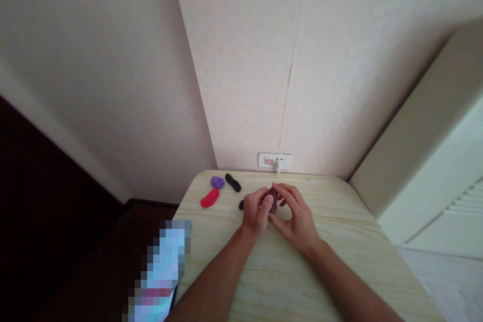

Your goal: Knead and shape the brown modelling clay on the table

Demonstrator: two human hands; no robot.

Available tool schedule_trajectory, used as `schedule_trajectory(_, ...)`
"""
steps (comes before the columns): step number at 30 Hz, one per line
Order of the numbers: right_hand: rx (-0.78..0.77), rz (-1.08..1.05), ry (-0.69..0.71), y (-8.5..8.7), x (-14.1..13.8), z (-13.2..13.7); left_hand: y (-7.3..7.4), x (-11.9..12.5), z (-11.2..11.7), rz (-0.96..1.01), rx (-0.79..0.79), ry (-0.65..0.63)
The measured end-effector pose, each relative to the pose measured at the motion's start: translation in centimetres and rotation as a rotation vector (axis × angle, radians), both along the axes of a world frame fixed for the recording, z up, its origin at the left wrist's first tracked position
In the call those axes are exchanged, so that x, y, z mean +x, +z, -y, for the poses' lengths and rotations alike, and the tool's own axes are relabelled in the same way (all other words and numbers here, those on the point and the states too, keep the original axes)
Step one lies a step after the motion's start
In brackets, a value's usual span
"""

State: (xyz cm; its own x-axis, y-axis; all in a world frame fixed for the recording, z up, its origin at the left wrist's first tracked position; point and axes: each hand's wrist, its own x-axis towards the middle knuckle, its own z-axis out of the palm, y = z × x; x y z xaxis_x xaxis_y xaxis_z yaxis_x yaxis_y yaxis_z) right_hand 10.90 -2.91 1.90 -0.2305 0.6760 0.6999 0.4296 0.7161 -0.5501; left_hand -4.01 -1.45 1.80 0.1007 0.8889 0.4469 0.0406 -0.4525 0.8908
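Between my two hands is a dark brown lump of modelling clay [274,200], held just over the wooden table. My left hand [257,210] is closed on it, thumb pressed against its near side. The thumb and fingers of my right hand [296,215] curve around its right side and touch its top and bottom ends. Another small piece of brown clay [241,205] shows to the left of my left hand, partly hidden by it. Farther left lie a black clay roll [233,182], a purple clay lump [218,182] and a flattened red clay piece [210,197].
The pale wooden table [339,221] has rounded back corners and meets the wall. A wall socket [274,160] with a plug sits just above its back edge. At the lower left is a blurred-out screen [162,271]. A pale cabinet [433,161] stands at the right.
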Motion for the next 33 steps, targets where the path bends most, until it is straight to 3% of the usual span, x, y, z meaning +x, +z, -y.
schedule_trajectory(11,0.079,0.070,-0.017,-0.29,-0.04,-0.08,-0.35,0.41,-0.22,0.042,-0.032,0.056)
schedule_trajectory(21,-0.191,0.032,0.032,0.56,-0.32,0.66,-0.25,0.18,-0.04,0.035,-0.003,0.042)
schedule_trajectory(33,0.030,0.030,-0.034,-0.20,-0.30,-0.07,-0.10,0.31,-0.07,-0.120,0.001,0.145)
